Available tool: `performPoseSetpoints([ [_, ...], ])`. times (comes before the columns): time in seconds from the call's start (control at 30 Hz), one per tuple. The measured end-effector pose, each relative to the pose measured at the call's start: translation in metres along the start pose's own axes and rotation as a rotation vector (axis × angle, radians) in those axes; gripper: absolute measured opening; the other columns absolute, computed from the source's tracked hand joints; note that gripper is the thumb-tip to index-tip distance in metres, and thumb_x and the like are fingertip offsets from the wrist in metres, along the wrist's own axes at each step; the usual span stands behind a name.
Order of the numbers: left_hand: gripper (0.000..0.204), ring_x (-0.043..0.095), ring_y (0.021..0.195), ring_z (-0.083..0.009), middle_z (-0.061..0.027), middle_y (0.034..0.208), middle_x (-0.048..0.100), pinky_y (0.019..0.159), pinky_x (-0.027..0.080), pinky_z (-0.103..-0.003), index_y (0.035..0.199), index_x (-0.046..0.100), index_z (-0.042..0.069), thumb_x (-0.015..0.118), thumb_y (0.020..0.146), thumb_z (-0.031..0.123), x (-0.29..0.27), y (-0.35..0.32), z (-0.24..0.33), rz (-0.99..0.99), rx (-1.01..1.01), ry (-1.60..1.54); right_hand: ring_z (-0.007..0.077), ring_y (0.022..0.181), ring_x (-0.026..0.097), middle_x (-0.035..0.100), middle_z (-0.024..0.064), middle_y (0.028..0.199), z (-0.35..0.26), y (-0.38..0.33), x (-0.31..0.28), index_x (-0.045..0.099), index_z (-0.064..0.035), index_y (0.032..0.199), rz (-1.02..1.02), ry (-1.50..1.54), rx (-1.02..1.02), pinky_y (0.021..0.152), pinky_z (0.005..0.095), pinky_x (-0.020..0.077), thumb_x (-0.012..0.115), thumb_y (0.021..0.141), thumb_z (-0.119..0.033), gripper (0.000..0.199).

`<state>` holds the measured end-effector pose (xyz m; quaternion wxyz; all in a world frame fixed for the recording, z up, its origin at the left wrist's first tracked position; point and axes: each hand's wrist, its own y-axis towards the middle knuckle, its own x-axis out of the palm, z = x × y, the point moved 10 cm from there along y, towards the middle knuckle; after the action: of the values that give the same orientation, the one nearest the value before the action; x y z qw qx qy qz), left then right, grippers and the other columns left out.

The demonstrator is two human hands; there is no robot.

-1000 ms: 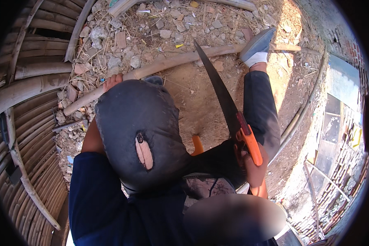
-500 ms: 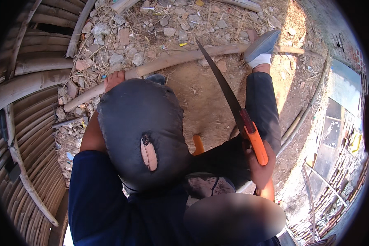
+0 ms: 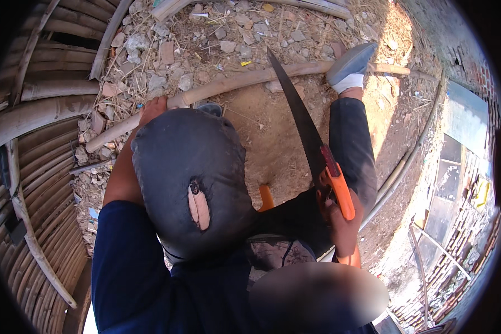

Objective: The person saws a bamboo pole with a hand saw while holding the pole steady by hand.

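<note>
bamboo pole (image 3: 245,79) lies across the stony ground (image 3: 261,142) beyond the left knee (image 3: 189,145), with the right shoe (image 3: 353,61) over it. it looks stiff and fairly light for its length, though the smooth round skin might roll; near the left end seems a handy hold. the saw (image 3: 297,108) is probably light, its toothed blade springy, so best gripped by the orange handle (image 3: 341,195). the right hand (image 3: 342,218) is wrapped around that handle; the left hand (image 3: 153,108) has fingers on the pole, but cannot tell how tightly.
</note>
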<state>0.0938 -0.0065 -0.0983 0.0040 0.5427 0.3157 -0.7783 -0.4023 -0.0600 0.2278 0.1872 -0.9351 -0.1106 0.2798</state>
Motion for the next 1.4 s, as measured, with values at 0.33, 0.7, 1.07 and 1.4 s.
performPoseSetpoints([
  [0.33,0.067,0.054,0.130,-0.0390,-0.0175,0.137,0.059,0.107,0.038,-0.060,0.141,0.051,0.008,0.054,0.098,0.060,0.001,0.007,-0.005,-0.073,0.041,-0.058,0.0105,0.078,0.057,0.062,0.0031,0.085,0.015,0.016,0.018,0.064,0.0032,0.102,-0.022,0.020,0.051,0.072,0.0263,0.0472,0.066,0.087,-0.006,0.017],
  [0.7,0.069,0.059,0.121,-0.0448,-0.0263,0.124,0.064,0.102,0.043,-0.056,0.136,0.055,0.002,0.056,0.098,0.060,-0.010,0.005,-0.001,-0.009,0.143,-0.117,0.0077,0.068,0.053,0.058,-0.0002,0.081,0.012,-0.007,-0.013,0.063,0.0047,0.108,-0.033,-0.118,-0.039,0.063,0.0225,0.0424,0.062,0.083,-0.010,0.029],
  [1.07,0.064,0.053,0.131,-0.0407,-0.0185,0.141,0.058,0.107,0.037,-0.062,0.141,0.053,0.010,0.054,0.099,0.059,0.008,0.008,-0.014,-0.132,0.061,-0.102,0.0147,0.079,0.062,0.069,0.0079,0.093,0.018,0.004,0.000,0.067,0.0052,0.111,-0.093,-0.062,0.073,0.076,0.0288,0.0507,0.063,0.088,-0.006,0.026],
  [1.4,0.068,0.053,0.134,-0.0388,-0.0184,0.138,0.060,0.111,0.036,-0.059,0.142,0.053,0.010,0.053,0.098,0.061,-0.002,0.007,-0.006,-0.159,0.026,-0.096,0.0090,0.065,0.055,0.062,0.0026,0.081,0.014,0.011,0.002,0.065,0.0052,0.110,-0.066,0.056,0.161,0.060,0.0233,0.0436,0.059,0.088,-0.006,0.026],
])
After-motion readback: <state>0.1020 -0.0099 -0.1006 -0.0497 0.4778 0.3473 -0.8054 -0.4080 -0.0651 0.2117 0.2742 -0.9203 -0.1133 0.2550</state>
